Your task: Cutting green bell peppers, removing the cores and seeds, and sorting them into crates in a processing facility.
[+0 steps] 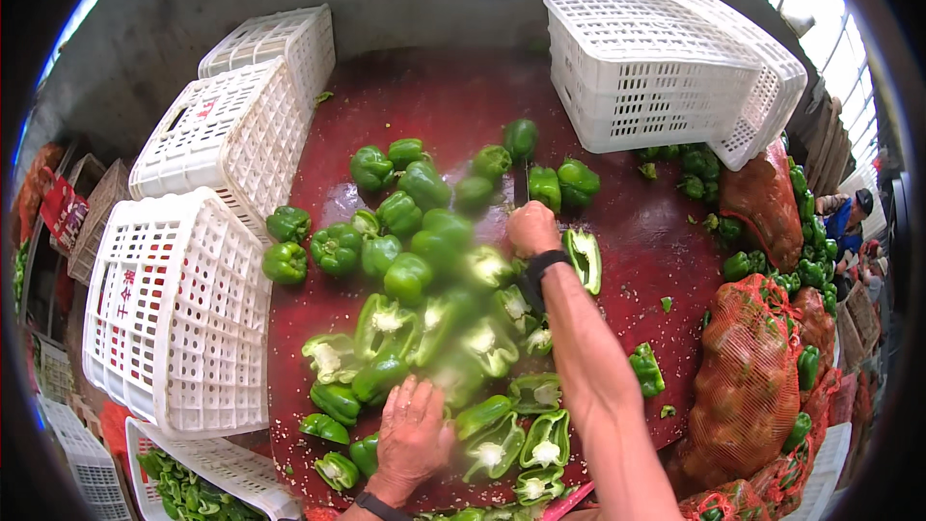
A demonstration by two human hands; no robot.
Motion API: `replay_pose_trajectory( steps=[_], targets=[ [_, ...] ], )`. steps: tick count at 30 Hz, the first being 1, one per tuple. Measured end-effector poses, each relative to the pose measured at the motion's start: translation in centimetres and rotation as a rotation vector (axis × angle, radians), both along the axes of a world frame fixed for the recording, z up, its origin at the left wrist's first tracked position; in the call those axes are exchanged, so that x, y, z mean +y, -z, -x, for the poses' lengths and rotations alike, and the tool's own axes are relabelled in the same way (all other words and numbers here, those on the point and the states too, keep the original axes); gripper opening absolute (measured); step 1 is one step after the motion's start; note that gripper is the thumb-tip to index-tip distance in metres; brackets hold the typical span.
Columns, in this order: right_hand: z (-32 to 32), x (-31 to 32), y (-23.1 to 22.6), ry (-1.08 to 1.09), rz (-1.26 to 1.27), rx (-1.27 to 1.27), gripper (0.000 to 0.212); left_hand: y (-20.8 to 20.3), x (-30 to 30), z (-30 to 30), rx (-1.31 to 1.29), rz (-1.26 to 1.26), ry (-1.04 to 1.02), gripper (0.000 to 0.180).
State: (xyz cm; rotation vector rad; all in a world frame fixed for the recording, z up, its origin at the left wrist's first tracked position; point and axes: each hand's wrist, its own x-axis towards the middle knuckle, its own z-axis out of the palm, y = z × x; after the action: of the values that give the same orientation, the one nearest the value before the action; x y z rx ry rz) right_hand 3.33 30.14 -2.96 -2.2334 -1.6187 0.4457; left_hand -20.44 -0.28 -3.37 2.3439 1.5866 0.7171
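My right hand (pixel 533 229) is a closed fist beyond the cut peppers, held round a knife (pixel 527 181) whose thin blade shows just past the knuckles. Right beside that blade are two whole green peppers (pixel 561 185), and a pepper half (pixel 584 260) lies by my wrist. Nearer to me, my left hand (pixel 413 432) rests with its fingers stretched out over the near edge of the pepper halves (pixel 386 326). Whole green peppers (pixel 405 217) form a pile at the middle of the red table. A blurry patch hides part of the pile.
White plastic crates (pixel 183 299) line the left side of the red table (pixel 434 87). More crates (pixel 646 77) stand at the far right. Orange mesh sacks (pixel 743 376) of peppers fill the right side. A crate of green pieces (pixel 193 482) sits lower left. A person (pixel 845 222) is far right.
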Motion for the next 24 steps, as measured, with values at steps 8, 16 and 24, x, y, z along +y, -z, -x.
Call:
replay_pose_trajectory(
  steps=[8, 16, 24],
  targets=[
    [1.1, -3.6, -1.6, -0.150, 0.041, 0.105, 0.037, -0.5, -0.5, 0.4, 0.027, 0.005, -0.020, 0.051],
    [-3.2, -7.2, -3.1, -0.006, -0.291, 0.058, 0.034, -0.2, -0.4, 0.3, 0.002, -0.001, 0.000, 0.051],
    [-4.9, -4.5, 2.0, -0.169, -0.329, -0.331, 0.018, -0.3, -0.1, 0.0, -0.013, 0.023, 0.000, 0.051]
  ],
)
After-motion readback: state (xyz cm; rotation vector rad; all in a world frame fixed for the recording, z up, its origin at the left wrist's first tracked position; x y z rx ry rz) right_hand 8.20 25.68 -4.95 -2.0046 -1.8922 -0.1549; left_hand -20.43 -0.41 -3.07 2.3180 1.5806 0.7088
